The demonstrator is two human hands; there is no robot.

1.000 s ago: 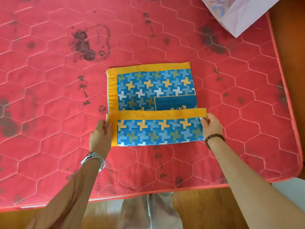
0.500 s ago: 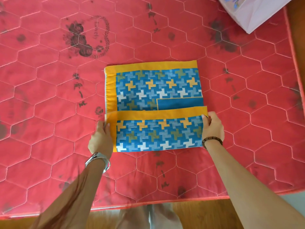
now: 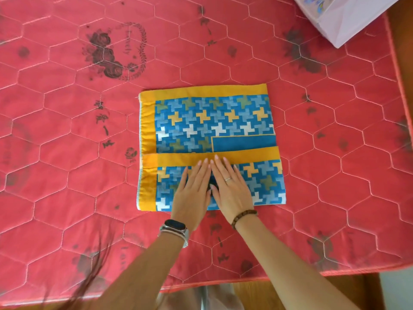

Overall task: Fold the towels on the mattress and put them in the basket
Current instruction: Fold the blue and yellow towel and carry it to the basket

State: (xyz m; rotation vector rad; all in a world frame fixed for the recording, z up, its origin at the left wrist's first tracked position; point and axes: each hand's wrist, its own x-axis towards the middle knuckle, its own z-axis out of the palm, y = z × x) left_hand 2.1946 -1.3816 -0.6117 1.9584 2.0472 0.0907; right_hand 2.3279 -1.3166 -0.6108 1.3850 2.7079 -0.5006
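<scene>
Bare red mattress [image 3: 67, 175] lies open round the folded towel [image 3: 201, 121]: a broad stretch to its left, a band beyond it, and a narrower strip on its right up to the mattress edge. The left hand [image 3: 192, 193] and right hand [image 3: 232, 189] lie flat, side by side, covering the middle of the towel's near half. A pale lilac container [image 3: 348, 19] occupies the far right corner.

Blue-and-yellow towel [image 3: 207, 121] lies folded flat on red mattress [image 3: 67, 153].

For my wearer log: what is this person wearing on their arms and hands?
Both forearms are bare, no sleeves. The left hand has a watch at the wrist, dark face, silvery band. The right hand has a silver ring on one finger and a brown bead bracelet at the wrist.
</scene>
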